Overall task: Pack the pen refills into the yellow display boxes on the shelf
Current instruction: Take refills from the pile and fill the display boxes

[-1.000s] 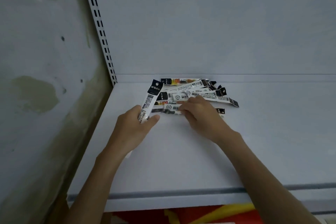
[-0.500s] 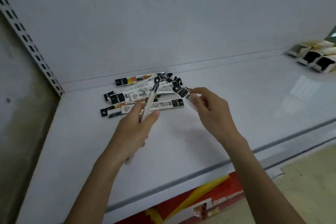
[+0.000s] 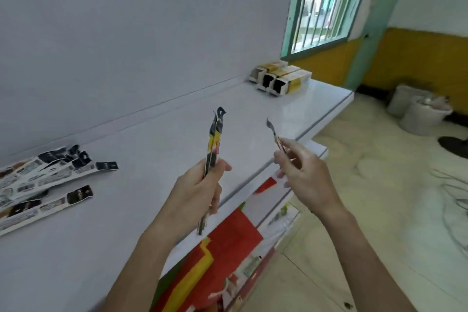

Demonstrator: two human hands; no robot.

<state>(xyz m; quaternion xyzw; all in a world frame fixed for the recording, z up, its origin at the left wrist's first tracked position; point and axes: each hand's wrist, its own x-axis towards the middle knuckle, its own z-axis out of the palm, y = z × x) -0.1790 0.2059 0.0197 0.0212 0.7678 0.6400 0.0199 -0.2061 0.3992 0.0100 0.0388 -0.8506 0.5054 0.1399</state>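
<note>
Left hand (image 3: 200, 190): fingers (image 3: 215, 197) curled round upright refills (image 3: 214, 142).
Right hand (image 3: 306, 175): fingers pinch single refill (image 3: 274, 134).
Boxes (image 3: 281, 78): well apart, shelf's (image 3: 164, 149) far end.

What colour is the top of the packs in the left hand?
Black, on the refill packs; head view.
</note>
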